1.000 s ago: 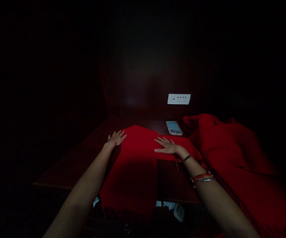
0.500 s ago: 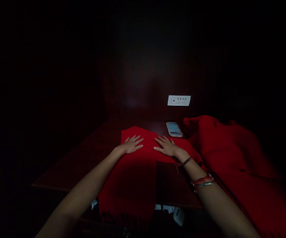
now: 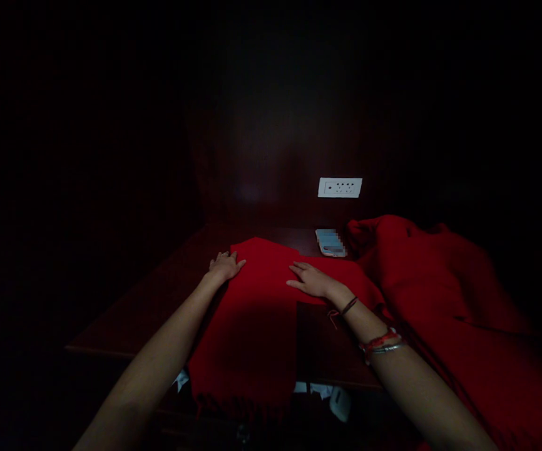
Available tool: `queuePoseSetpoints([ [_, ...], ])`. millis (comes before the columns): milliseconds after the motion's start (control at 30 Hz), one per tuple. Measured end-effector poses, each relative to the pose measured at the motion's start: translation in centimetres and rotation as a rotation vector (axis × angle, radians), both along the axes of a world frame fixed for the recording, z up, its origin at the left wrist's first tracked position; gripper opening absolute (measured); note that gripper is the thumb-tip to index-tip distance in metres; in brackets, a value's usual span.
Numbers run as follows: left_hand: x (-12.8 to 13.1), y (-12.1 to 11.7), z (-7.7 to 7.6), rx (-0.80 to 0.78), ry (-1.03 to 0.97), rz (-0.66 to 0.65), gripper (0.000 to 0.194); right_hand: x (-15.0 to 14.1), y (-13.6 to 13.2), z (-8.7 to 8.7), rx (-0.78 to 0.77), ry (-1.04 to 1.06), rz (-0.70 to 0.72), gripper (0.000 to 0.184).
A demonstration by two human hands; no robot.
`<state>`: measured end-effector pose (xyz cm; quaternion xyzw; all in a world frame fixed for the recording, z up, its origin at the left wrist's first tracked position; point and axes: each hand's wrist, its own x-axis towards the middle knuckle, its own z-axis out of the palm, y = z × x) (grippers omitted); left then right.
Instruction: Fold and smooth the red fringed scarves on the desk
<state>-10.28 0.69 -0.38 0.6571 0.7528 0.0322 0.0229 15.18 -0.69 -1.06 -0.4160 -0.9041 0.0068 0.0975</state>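
Note:
A red fringed scarf [image 3: 256, 326] lies across the dark table, its fringed end hanging over the front edge. A fold near the back turns the cloth rightward, toward a larger red heap. At the scarf's left edge rests my left hand [image 3: 224, 265], fingers spread and partly curved over the border, the thumb on the cloth. My right hand [image 3: 311, 279] lies flat on the scarf where it bends to the right, palm down and fingers stretched out. Neither hand grips anything that I can see.
Bunched red cloth [image 3: 425, 275] covers the right side of the dark wooden table [image 3: 153, 294]. Behind the scarf lies a phone [image 3: 331, 242], below a white wall socket [image 3: 340, 187]. Under the front edge a white object [image 3: 340, 404] and some pale papers show dimly.
My left hand has slid left from the middle of the scarf to its left edge. My right hand stays in nearly the same place, its fingers slightly closer together.

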Motion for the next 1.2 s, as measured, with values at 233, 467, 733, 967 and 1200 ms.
queuePoseSetpoints([
  [233,0.0,1.4,-1.6,0.14,-0.126,-0.075,0.062,1.6,2.4,0.2,0.198,0.148,-0.37,0.04],
  [467,-0.7,2.6,-2.7,0.205,-0.194,-0.018,0.056,2.5,2.8,1.3,0.054,-0.018,-0.476,0.03],
  [733,0.6,2.2,-1.8,0.35,-0.278,-0.362,0.051,4.1,0.1,5.5,0.007,0.089,-0.45,0.024],
  [967,1.5,1.8,-2.1,0.266,-0.288,-0.416,0.06,4.7,-1.0,6.5,-0.129,0.158,-0.416,0.016],
  [1200,2.0,1.3,-2.6,0.069,-0.228,-0.639,0.067,2.2,1.0,1.8,-0.056,0.27,-0.4,0.032],
])
